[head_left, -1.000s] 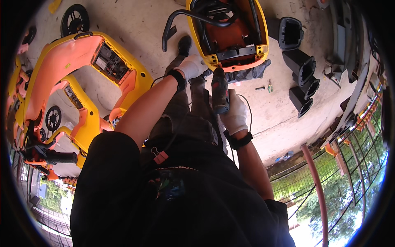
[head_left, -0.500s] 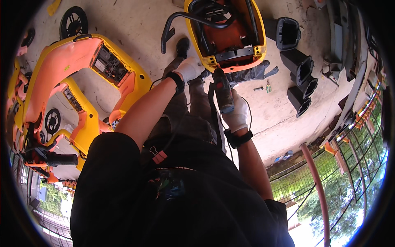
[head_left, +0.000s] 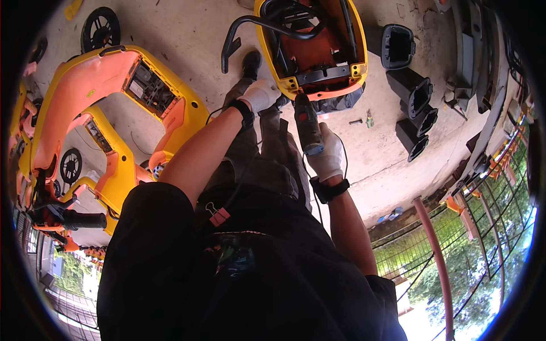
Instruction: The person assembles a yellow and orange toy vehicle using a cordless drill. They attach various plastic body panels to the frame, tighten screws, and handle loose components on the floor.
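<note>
A yellow body shell (head_left: 364,54) with an orange inside and black tube frame parts stands at the top middle. My left hand (head_left: 260,95), in a white glove, is at its near left corner, with the fingers bunched against the rim and their tips partly hidden. My right hand (head_left: 329,156), also gloved, is closed around the grip of a dark power drill (head_left: 308,124). The drill points away from me, its nose at the shell's near orange edge. Whether the tip touches a fastener I cannot make out. A cable runs beside my right wrist.
To the left stands a large yellow and orange vehicle body (head_left: 85,85) with an open bay of parts, near black wheels (head_left: 100,29). Several black hollow housings (head_left: 398,46) lie right of the shell. A small green-handled tool (head_left: 369,120) lies on the concrete floor.
The drill has shifted slightly left. A dark shape below the shell's near right edge reaches less far to the right. My left hand stays at the corner.
</note>
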Demonstrator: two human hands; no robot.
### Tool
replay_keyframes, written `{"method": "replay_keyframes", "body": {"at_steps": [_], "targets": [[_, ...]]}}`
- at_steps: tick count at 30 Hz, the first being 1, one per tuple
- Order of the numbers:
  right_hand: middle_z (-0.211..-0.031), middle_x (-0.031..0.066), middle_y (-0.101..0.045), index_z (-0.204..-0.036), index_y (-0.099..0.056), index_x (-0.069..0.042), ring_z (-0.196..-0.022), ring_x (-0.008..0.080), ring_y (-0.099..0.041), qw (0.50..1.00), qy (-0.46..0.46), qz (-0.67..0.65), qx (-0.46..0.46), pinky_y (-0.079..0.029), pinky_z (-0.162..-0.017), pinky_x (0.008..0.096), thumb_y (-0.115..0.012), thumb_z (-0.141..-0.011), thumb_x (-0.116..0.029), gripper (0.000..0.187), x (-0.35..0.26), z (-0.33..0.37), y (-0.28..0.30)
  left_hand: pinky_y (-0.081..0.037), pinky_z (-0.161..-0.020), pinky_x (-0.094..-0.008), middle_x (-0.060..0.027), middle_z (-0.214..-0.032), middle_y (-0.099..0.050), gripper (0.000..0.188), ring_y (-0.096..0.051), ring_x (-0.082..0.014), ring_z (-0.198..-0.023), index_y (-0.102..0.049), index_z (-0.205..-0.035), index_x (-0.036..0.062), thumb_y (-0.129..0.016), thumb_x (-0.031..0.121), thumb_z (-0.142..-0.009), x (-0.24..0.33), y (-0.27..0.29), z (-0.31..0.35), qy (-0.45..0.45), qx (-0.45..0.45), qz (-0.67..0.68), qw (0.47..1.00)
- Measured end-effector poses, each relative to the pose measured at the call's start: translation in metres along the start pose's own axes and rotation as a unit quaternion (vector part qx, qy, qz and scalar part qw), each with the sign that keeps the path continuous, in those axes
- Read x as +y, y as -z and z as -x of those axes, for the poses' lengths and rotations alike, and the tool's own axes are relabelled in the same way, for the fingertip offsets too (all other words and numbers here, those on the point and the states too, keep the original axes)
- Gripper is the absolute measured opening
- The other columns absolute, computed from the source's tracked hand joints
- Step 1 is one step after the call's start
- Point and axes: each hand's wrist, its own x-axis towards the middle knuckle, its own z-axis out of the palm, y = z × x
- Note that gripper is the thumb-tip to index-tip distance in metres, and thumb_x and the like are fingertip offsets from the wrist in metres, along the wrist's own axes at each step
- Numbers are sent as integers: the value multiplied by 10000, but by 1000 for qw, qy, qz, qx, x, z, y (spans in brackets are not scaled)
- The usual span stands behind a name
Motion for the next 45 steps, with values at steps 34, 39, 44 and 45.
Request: {"method": "replay_keyframes", "body": {"at_steps": [34,39,44,45], "targets": [[-812,50,-683,-860,-691,-145,-849,228,-692,858,215,460,-76,-502,-759,366,-596,-849,-160,97,-31,-61,63,-487,-818,-477,-292,-891,-662,541,-642,-434,-912,-689,-937,-38,-460,450,-975,-28,-36,-45,-14,20,81,996],[-836,51,-662,-886,-659,-149,-815,230,-673,860,214,457,-69,-503,-732,378,-611,-835,-145,70,-21,-55,55,-488,-818,-482,-278,-918,-670,514,-644,-429,-908,-690,-926,-37,-464,422,-974,-44,-46,-52,-12,39,79,996],[-861,46,-654,-877,-651,-133,-826,235,-672,862,216,456,-51,-496,-759,400,-594,-852,-159,68,-12,-48,49,-493,-821,-483,-280,-926,-672,488,-645,-430,-925,-690,-944,-30,-482,411,-969,-46,-53,-63,-5,38,96,995],[-865,48,-654,-880,-651,-132,-830,236,-672,861,211,461,-51,-496,-758,400,-592,-853,-158,70,-12,-48,48,-494,-824,-482,-280,-929,-672,485,-646,-429,-930,-689,-952,-29,-485,411,-968,-46,-52,-62,1,35,99,994]]}}
